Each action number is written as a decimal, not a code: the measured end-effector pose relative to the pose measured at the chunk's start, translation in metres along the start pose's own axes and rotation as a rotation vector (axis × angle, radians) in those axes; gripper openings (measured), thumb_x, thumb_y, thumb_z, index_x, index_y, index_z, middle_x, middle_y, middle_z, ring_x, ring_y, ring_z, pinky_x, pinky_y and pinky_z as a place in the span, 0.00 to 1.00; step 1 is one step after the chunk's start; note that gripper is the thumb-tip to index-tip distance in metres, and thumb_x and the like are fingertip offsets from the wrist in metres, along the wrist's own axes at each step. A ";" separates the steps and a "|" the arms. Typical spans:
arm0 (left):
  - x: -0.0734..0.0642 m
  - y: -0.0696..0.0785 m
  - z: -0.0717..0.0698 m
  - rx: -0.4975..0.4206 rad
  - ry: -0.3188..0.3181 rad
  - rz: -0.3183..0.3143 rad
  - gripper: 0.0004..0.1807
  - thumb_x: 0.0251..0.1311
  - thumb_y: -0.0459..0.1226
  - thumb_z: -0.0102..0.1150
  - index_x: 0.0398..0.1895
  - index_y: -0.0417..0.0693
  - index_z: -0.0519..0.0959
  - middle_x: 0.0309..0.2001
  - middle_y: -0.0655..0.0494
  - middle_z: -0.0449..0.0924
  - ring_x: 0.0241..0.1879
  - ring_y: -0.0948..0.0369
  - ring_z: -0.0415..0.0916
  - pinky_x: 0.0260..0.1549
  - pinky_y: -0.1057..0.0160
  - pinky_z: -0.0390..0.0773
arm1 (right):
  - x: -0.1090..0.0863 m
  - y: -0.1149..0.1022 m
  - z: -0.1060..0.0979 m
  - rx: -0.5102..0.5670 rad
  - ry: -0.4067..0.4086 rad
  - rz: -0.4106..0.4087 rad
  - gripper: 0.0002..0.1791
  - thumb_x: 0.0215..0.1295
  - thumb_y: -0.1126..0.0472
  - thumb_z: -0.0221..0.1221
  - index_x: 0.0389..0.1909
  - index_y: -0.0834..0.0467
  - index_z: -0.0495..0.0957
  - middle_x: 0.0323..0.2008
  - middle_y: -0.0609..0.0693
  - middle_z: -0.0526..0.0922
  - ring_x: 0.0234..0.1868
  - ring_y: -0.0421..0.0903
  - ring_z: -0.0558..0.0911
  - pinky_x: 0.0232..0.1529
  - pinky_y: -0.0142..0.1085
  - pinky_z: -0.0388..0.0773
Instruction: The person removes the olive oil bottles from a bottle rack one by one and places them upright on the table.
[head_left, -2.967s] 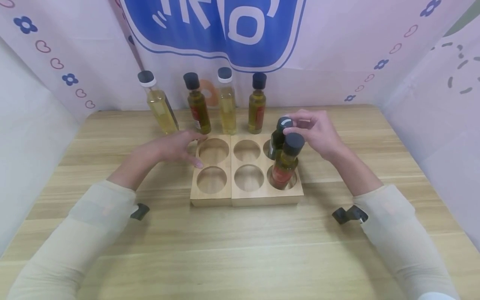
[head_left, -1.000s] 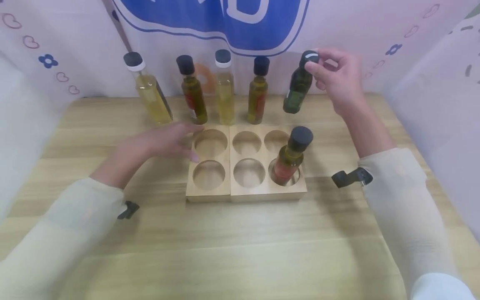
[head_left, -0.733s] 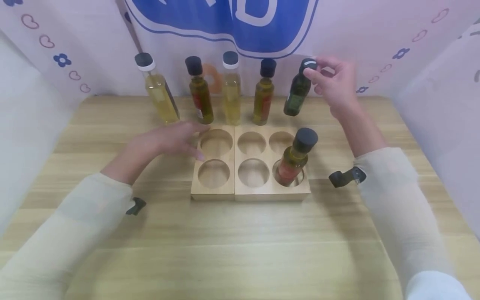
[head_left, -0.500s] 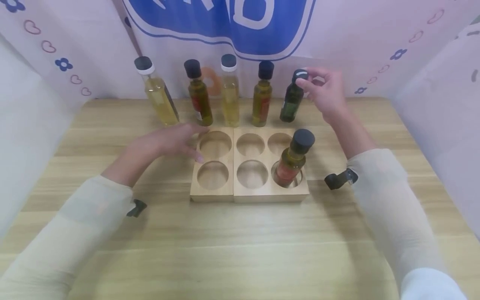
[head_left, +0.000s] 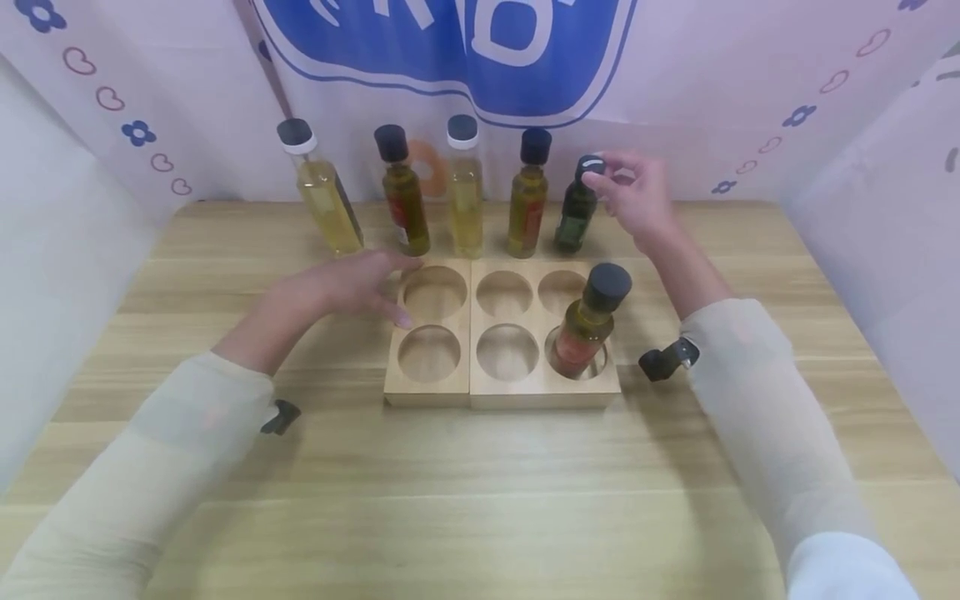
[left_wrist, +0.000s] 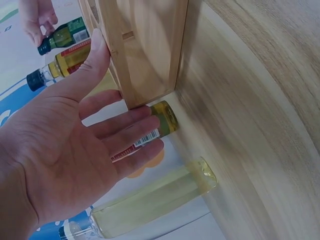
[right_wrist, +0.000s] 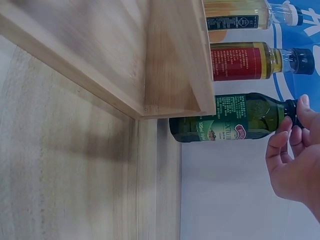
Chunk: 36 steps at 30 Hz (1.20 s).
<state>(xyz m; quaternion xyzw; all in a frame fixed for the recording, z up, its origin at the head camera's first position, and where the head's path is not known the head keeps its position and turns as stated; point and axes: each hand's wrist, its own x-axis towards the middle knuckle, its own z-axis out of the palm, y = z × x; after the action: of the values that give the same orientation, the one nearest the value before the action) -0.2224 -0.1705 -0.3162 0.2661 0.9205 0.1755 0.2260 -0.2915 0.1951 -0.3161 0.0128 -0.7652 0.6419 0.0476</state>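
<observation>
My right hand [head_left: 639, 198] pinches the black cap of a dark green olive oil bottle [head_left: 574, 221], between thumb and fingers. The bottle stands nearly upright behind the rack, at the right end of a bottle row; whether its base touches the table cannot be told. At the left side of the wooden bottle rack [head_left: 543, 398], my left hand [head_left: 348, 285] rests with fingers extended and thumb on the edge. In the left wrist view that palm [left_wrist: 65, 160] holds nothing. A red-labelled oil bottle [head_left: 585, 325] leans in the rack's front right hole; the other holes hold nothing.
Behind the rack stand a pale oil bottle [head_left: 327, 204], a red-labelled bottle [head_left: 406, 204], another pale bottle [head_left: 466, 204] and a second red-labelled bottle [head_left: 527, 204]. A printed curtain [head_left: 697, 100] hangs behind the wooden table [head_left: 480, 508].
My right hand has lifted the green bottle out of the back right hole, carried it back and right, then lowered it behind the rack. My left hand has stayed at the rack.
</observation>
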 end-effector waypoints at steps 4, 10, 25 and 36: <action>0.000 0.000 0.000 0.001 0.002 -0.001 0.50 0.57 0.42 0.77 0.76 0.29 0.60 0.75 0.31 0.60 0.75 0.35 0.57 0.74 0.38 0.59 | 0.000 0.001 0.001 -0.014 -0.011 -0.006 0.23 0.69 0.68 0.66 0.64 0.67 0.77 0.35 0.46 0.73 0.27 0.38 0.72 0.20 0.23 0.66; 0.001 -0.001 0.000 0.007 0.005 0.011 0.50 0.56 0.41 0.78 0.75 0.28 0.61 0.75 0.30 0.61 0.75 0.35 0.57 0.74 0.39 0.59 | -0.001 0.002 0.001 -0.011 -0.019 -0.001 0.23 0.70 0.68 0.65 0.64 0.68 0.77 0.34 0.46 0.73 0.26 0.37 0.71 0.20 0.24 0.65; -0.001 0.002 0.000 -0.003 -0.003 -0.014 0.51 0.56 0.42 0.77 0.76 0.28 0.60 0.75 0.31 0.60 0.75 0.35 0.57 0.74 0.38 0.59 | 0.000 0.003 -0.002 -0.059 -0.015 0.008 0.24 0.70 0.67 0.65 0.66 0.67 0.76 0.35 0.46 0.74 0.30 0.39 0.72 0.24 0.24 0.71; 0.000 0.001 0.002 -0.001 -0.002 -0.017 0.51 0.56 0.42 0.77 0.76 0.29 0.59 0.76 0.31 0.59 0.75 0.35 0.57 0.74 0.38 0.60 | 0.000 0.007 -0.005 -0.070 -0.034 0.035 0.27 0.72 0.64 0.64 0.69 0.65 0.73 0.34 0.46 0.74 0.31 0.40 0.73 0.26 0.26 0.73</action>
<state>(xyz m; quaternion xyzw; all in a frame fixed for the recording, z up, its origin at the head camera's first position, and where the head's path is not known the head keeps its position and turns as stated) -0.2213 -0.1695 -0.3174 0.2585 0.9224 0.1736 0.2286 -0.2918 0.2013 -0.3219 0.0085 -0.7881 0.6151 0.0237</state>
